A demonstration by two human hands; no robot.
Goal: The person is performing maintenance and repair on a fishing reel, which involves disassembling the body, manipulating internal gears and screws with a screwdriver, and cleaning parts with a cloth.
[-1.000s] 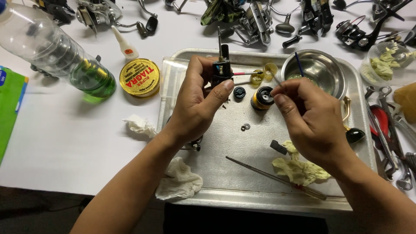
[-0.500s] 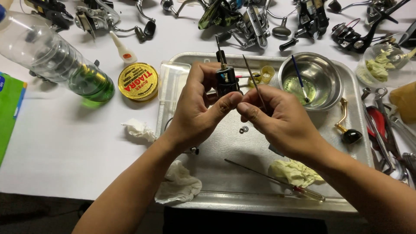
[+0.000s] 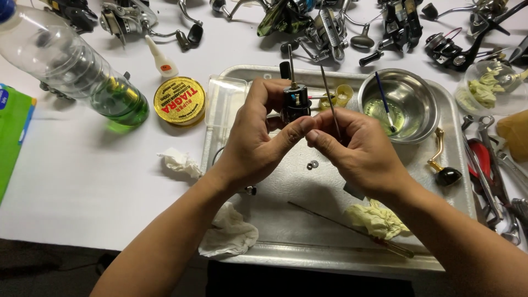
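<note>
reel body (image 3: 295, 104) in left hand (image 3: 258, 140)

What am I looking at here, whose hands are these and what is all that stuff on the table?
No machine here: a person works with two bare hands, filmed by a camera worn on the head, looking down. The left hand holds a small black reel part with a thin shaft sticking up. The right hand holds a thin metal rod beside it. Both are over a metal tray that carries a steel bowl, tiny washers and a yellowish rag. On the white table lie a round yellow tin, a clear bottle with green liquid, crumpled tissues and fishing reels.
</note>
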